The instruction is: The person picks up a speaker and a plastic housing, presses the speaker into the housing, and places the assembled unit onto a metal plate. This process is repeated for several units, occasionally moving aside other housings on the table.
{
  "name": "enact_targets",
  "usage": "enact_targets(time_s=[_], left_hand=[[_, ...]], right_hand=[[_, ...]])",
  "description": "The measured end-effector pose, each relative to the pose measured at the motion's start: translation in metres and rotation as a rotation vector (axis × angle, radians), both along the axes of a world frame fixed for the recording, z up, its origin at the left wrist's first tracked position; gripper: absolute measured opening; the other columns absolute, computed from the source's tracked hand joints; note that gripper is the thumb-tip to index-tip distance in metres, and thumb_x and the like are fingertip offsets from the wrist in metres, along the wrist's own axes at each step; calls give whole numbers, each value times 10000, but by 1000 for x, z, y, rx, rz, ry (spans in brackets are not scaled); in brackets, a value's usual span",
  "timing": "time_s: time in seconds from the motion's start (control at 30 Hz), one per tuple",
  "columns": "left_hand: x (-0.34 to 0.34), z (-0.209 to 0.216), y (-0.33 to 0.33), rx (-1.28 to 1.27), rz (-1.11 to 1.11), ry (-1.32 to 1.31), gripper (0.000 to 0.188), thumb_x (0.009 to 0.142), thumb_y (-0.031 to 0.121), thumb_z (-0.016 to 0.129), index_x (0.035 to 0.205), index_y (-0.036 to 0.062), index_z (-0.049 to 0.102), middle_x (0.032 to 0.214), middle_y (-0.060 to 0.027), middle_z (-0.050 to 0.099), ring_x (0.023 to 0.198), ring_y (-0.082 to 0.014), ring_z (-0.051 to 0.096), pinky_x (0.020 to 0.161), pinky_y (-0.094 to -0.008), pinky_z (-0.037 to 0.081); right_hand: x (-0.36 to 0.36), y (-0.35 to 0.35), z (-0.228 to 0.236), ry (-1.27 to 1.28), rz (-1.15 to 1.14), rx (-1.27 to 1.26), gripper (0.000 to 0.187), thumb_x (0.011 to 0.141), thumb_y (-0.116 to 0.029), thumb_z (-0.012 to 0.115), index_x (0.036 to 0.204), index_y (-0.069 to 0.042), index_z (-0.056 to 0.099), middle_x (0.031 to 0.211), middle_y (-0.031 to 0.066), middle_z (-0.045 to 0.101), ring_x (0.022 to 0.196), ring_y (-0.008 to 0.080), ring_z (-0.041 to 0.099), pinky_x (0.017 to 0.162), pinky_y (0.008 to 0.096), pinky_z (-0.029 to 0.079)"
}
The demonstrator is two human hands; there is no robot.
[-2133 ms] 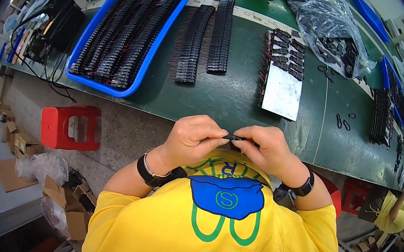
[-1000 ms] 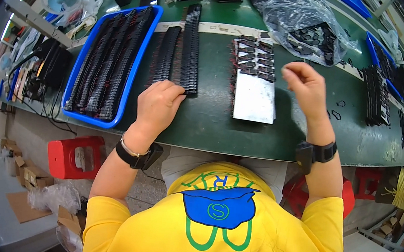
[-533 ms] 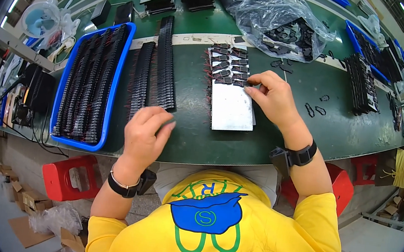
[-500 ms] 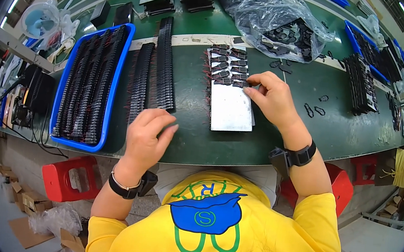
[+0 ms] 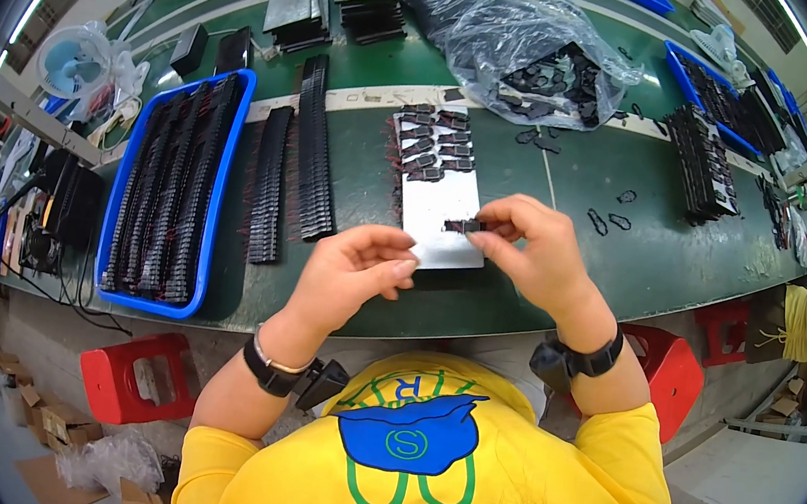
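Note:
A white rectangular board (image 5: pixel 435 199) lies on the green bench in front of me. Small black parts with thin red wires (image 5: pixel 424 144) sit in rows on its far half, the wires trailing off its left edge. Between thumb and fingertips, my right hand (image 5: pixel 530 247) pinches one small black part (image 5: pixel 462 226) over the near half of the board. At the board's near left edge is my left hand (image 5: pixel 356 271), its thumb and bent fingers apart, with nothing visible in them.
Left of the board lie two long rows of black parts (image 5: pixel 313 150), beside a blue tray (image 5: pixel 245 122) full of similar rows. A clear plastic bag (image 5: pixel 482 20) of black pieces rests behind. Several loose black rings (image 5: pixel 619 221) and a stack of loaded boards (image 5: pixel 701 168) are to the right.
My right hand has moved nearer from the board's right edge and now holds a small black part over it. My left hand has moved right, up to the board.

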State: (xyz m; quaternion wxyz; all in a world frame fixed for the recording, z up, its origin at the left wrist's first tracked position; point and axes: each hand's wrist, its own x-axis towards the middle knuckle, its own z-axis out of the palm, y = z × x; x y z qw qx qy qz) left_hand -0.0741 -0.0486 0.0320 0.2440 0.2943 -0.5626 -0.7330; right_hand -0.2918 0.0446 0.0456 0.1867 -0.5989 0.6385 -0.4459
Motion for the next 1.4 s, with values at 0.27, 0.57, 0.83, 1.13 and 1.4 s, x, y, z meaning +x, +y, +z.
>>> enact_targets(time_s=[0.27, 0.57, 0.83, 1.13, 1.4], left_hand=[[-10, -19, 11, 155, 11, 118, 149, 884, 59, 629, 1010, -17, 648, 865, -101, 674, 667, -124, 631, 586, -235, 530], [-4, -22, 20, -19, 46, 28, 124, 880, 31, 630, 993, -5, 666, 833, -77, 672, 666, -109, 625, 588, -212, 516], [2, -21, 25, -428, 46, 63, 132, 820, -11, 681, 949, 14, 693, 977, -84, 664, 840, -122, 624, 719, -230, 510], [8, -17, 21, -553, -25, 77, 153, 792, -42, 689, 936, 11, 695, 1047, -113, 662, 909, -163, 637, 789, -257, 510], [8, -23, 19, -429, -75, 176, 142, 842, -56, 622, 966, -17, 677, 1045, -168, 654, 761, -135, 645, 638, -213, 528]], right_hand=[[27, 13, -9, -11, 157, -66, 213, 727, 9, 746, 913, 13, 640, 855, 92, 638, 697, 154, 632, 621, 254, 518], [36, 12, -20, 170, 232, -210, 266, 681, -27, 768, 918, -15, 647, 797, 108, 653, 679, 233, 647, 581, 294, 511], [40, 17, -24, 152, 166, -227, 262, 677, -23, 763, 916, -19, 657, 767, 100, 655, 642, 245, 644, 552, 306, 508], [39, 17, -30, 110, 207, -361, 264, 664, -32, 780, 901, -24, 666, 771, 104, 661, 633, 242, 653, 536, 300, 516], [36, 18, -30, 110, 253, -436, 260, 658, -43, 790, 885, -28, 665, 768, 96, 660, 624, 231, 653, 530, 297, 518]])
